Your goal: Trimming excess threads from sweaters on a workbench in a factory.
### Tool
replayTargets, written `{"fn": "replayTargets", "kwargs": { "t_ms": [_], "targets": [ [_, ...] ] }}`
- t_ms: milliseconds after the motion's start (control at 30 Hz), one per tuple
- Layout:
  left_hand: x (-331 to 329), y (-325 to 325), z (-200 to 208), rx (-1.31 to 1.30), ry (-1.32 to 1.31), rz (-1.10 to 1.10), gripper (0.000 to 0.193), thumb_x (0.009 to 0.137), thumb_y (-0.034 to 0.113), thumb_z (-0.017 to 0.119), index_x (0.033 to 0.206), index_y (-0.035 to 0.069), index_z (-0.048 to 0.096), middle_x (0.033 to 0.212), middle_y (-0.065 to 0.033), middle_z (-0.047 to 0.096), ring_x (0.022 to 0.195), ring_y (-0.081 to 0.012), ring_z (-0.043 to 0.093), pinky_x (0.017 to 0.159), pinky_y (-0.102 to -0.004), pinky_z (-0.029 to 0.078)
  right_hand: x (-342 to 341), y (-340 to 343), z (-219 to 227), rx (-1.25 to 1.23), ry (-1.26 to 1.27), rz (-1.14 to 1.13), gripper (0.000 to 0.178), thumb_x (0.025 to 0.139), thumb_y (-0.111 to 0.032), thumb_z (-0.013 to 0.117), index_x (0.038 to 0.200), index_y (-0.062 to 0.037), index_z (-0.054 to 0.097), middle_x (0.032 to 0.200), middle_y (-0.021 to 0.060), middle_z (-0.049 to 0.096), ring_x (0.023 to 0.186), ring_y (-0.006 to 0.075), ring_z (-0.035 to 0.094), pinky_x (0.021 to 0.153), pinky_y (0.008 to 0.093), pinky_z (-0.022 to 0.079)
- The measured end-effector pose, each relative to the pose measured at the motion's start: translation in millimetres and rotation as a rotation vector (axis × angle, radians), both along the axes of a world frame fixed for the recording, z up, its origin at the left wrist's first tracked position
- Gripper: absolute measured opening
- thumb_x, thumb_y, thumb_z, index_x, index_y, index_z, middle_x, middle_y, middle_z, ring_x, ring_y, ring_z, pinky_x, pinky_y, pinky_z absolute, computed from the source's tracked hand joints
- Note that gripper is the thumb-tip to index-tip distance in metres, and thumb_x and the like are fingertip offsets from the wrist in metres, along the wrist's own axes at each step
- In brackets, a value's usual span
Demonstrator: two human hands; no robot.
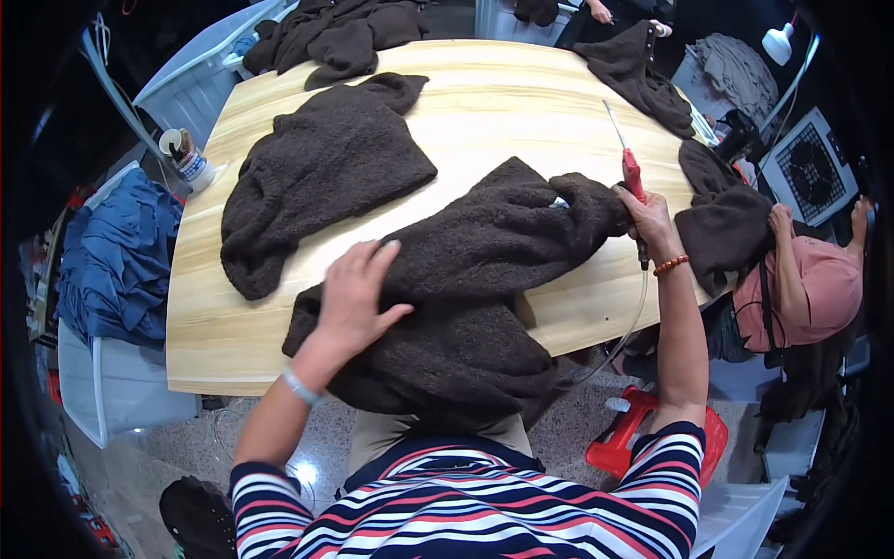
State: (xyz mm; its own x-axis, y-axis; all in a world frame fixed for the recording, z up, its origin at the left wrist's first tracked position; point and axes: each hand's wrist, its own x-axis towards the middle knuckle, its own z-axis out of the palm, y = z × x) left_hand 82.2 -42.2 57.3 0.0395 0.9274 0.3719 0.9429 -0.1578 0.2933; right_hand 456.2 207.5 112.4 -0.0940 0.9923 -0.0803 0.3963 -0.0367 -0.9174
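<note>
A dark brown fleecy garment [484, 247] lies in front of me, partly hanging over the table's near edge. My left hand [354, 293] rests on its left part, fingers spread and nothing gripped. At the garment's right end, my right hand [650, 222] is closed around a red-handled air blow gun [632, 172]. Its thin metal nozzle points up and away from me, and a clear hose runs down from its lower end. The fingers of that hand also touch the garment; whether they pinch it I cannot tell. A small white tag [559, 202] shows near there.
Another brown garment [326, 163] lies at the table's [503, 102] left, with a brown pile [349, 37] behind it. A jar of tools [191, 163] stands at the left edge, beside a bin of blue cloth [116, 252]. Co-workers handle brown garments [722, 219] on the right and far side. A red stool [619, 433] stands below right.
</note>
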Motion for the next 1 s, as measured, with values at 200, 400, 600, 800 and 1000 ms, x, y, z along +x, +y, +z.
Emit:
{"fn": "replayTargets", "kwargs": {
  "t_ms": [200, 400, 600, 800, 1000],
  "targets": [
    [4, 38, -16, -0.226, -0.423, -0.012, 0.030, 0.087, 0.008, 0.065, 0.117, 0.002, 0.061, 0.097, -0.0093, 0.068, 0.091, -0.0260, 0.065, 0.082, -0.0361, 0.050, 29, -10, 31, 0.040, 0.065, -0.066, 0.024, 0.091, -0.029, 0.070, 0.082, -0.0069, 0.065, 0.059, -0.0044, 0.053, 0.039, 0.0043, 0.043, 0.036, 0.0202, 0.030],
    [-30, -10, 66, -0.190, -1.694, -0.255, 0.035, 0.099, 0.013, 0.054, 0.129, -0.005, 0.052, 0.117, -0.0135, 0.066, 0.104, -0.0188, 0.066, 0.092, -0.0315, 0.053, 73, 46, 57, 0.259, 0.074, -0.141, 0.022, 0.092, -0.033, 0.069, 0.086, -0.0115, 0.065, 0.060, -0.0071, 0.054, 0.042, 0.0034, 0.042, 0.039, 0.0207, 0.029],
    [-149, -43, -10, -0.056, -1.367, 0.283, 0.027, 0.100, 0.016, 0.053, 0.118, -0.003, 0.057, 0.107, -0.0106, 0.066, 0.090, -0.0190, 0.066, 0.082, -0.0305, 0.053, -126, 38, 64, 0.351, -0.136, 0.137, 0.030, 0.093, -0.038, 0.066, 0.090, -0.0077, 0.069, 0.059, -0.0039, 0.051, 0.047, 0.0062, 0.045, 0.046, 0.0257, 0.038],
    [-47, -64, -13, 0.235, -0.281, 0.321, 0.030, 0.083, 0.001, 0.066, 0.112, 0.002, 0.061, 0.108, -0.0131, 0.061, 0.103, -0.0291, 0.059, 0.089, -0.0357, 0.048, -155, -4, 3, 0.230, -0.460, 0.394, 0.028, 0.091, -0.026, 0.062, 0.091, 0.0022, 0.068, 0.062, 0.0012, 0.056, 0.051, 0.0109, 0.053, 0.050, 0.0294, 0.045],
    [15, -50, -49, -0.100, -0.141, -0.053, 0.054, 0.081, 0.029, 0.075, 0.127, 0.006, 0.059, 0.130, -0.0192, 0.052, 0.122, -0.0379, 0.047, 0.104, -0.0465, 0.036, -120, -99, -16, 0.195, -0.479, 0.671, 0.041, 0.077, -0.031, 0.081, 0.094, 0.0024, 0.066, 0.069, 0.0107, 0.061, 0.065, 0.0145, 0.058, 0.063, 0.0339, 0.048]
  ]
}}
